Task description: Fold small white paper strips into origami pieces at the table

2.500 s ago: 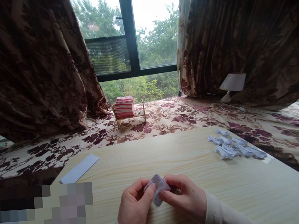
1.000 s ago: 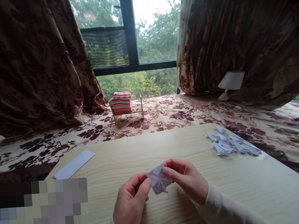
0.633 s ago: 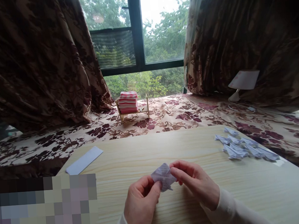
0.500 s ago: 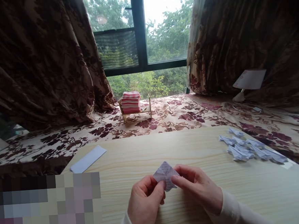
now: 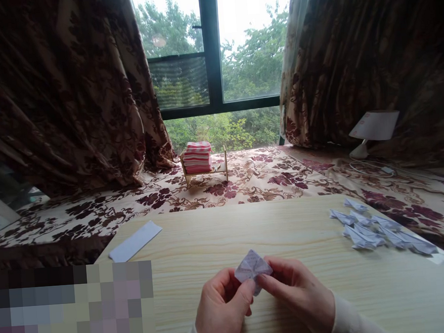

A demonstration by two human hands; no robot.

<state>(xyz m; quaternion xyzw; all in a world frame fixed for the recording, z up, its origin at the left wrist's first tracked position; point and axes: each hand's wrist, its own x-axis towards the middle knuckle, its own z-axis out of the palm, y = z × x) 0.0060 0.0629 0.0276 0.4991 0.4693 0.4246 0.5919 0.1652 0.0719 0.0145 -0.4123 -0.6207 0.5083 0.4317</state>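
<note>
Between my two hands, above the light wood table (image 5: pixel 196 239), is a small folded piece of printed paper (image 5: pixel 252 265), diamond-shaped with creases meeting near its middle. My left hand (image 5: pixel 226 303) pinches its lower left side, the thumb lying over the front. On the right side, my right hand (image 5: pixel 301 290) grips it between thumb and fingers. Both thumbs nearly meet at the lower centre of the paper. Fingers behind it are mostly hidden.
Several folded white paper pieces (image 5: pixel 367 235) lie in a group at the table's right. A flat white paper strip (image 5: pixel 136 241) rests at the left. Beyond the table, a small wooden stand (image 5: pixel 186 176) holds folded pink striped cloth (image 5: pixel 197 157); a lamp (image 5: pixel 373 125) stands at right.
The whole view has shifted slightly, so everything sits a little lower and to the right. My right thumb has moved in closer to the left thumb on the paper.
</note>
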